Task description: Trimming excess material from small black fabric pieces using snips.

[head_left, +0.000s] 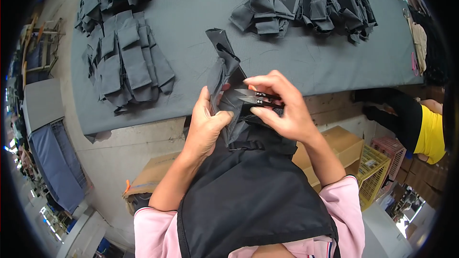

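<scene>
My left hand [206, 120] is closed on a strip of dark grey fabric [218, 74], its thumb pressed on the cloth. The strip stands up from the hand, its far end folded over near the table. In my right hand [284, 101] is a pair of black-handled thread snips [264, 99], gripped between thumb and fingers. The snips' silver blades point left at the fabric and look slightly apart. Whether the blades touch the cloth, I cannot tell.
Stacks of grey fabric pieces [126, 62] lie at the table's left, and more pieces [311, 7] at the far right. The grey-covered table [205, 0] ends just beyond my hands. Cardboard boxes [342, 145] and a yellow crate [370, 172] stand below right. A person in yellow [430, 134] is farther right.
</scene>
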Demonstrator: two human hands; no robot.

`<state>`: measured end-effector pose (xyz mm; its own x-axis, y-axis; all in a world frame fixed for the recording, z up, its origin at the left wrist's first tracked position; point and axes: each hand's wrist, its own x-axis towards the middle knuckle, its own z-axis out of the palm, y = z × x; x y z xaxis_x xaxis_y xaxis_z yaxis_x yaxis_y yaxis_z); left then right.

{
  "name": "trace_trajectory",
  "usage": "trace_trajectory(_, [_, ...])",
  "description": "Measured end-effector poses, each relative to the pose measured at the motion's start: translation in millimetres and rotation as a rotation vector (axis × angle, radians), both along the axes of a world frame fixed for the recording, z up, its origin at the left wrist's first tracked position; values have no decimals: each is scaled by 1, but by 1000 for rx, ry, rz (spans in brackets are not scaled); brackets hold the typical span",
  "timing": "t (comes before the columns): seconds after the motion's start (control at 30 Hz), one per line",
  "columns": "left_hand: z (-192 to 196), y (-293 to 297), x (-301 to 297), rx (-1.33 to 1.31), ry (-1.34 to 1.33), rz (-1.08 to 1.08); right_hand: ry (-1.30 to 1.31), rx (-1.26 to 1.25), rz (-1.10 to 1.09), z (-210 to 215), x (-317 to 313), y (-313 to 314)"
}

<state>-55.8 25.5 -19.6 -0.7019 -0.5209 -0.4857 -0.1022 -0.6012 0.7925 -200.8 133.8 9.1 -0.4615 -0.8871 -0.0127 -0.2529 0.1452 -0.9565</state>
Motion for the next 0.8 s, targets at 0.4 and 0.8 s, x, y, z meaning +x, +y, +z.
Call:
trace_trajectory(0.4, [11, 2, -10, -176, -9, -47, 649, 159, 314, 26, -23, -1])
trace_trajectory(0.8, [7, 4, -11, -147, -65, -103, 762, 99, 495, 22, -34, -3])
